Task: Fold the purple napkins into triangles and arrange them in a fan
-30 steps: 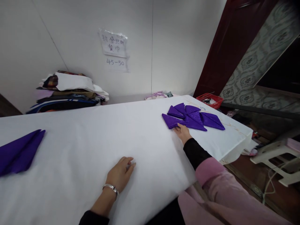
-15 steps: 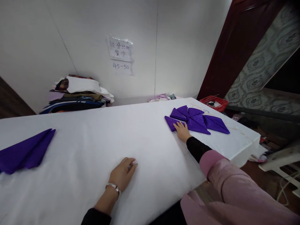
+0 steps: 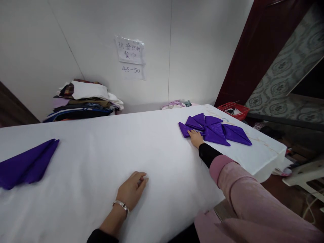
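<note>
Several folded purple napkins lie overlapping in a row at the far right of a table covered with a white cloth. My right hand reaches out flat, fingers resting on the nearest napkin's near corner. My left hand, with a silver bracelet on the wrist, lies palm down on the bare cloth near the front edge, fingers loosely extended and holding nothing. At the far left lies another folded purple napkin, apart from both hands.
A pile of folded fabrics stands against the wall behind the table. A paper note is taped to the wall. A red basket sits beyond the table's right end, beside a dark wooden door frame.
My right hand has stayed on the near purple napkin, shifting only slightly. The view has drifted a little; my left hand has not moved.
</note>
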Motion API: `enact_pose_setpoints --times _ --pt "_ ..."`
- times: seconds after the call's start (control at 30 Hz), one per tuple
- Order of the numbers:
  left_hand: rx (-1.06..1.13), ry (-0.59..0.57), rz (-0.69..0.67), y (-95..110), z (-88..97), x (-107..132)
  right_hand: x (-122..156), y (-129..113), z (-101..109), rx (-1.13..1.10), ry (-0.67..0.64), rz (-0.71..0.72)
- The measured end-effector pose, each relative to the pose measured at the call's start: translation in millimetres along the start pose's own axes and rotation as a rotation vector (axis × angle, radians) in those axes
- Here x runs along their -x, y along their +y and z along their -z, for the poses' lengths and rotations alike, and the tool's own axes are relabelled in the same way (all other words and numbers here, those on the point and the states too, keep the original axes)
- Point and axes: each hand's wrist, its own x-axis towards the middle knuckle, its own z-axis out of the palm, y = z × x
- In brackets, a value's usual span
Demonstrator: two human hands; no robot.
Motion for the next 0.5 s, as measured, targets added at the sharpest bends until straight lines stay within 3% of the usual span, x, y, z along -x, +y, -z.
enact_pose_setpoints --times 0.3,0.5 --pt "0.003 0.023 0.016 -0.2 -0.4 -0.6 -3.8 26.8 1.1 0.002 0.003 0.054" --pt "-0.011 0.021 -0.022 -2.3 -1.2 -1.5 1.3 22.6 1.7 0.033 0.035 0.048"
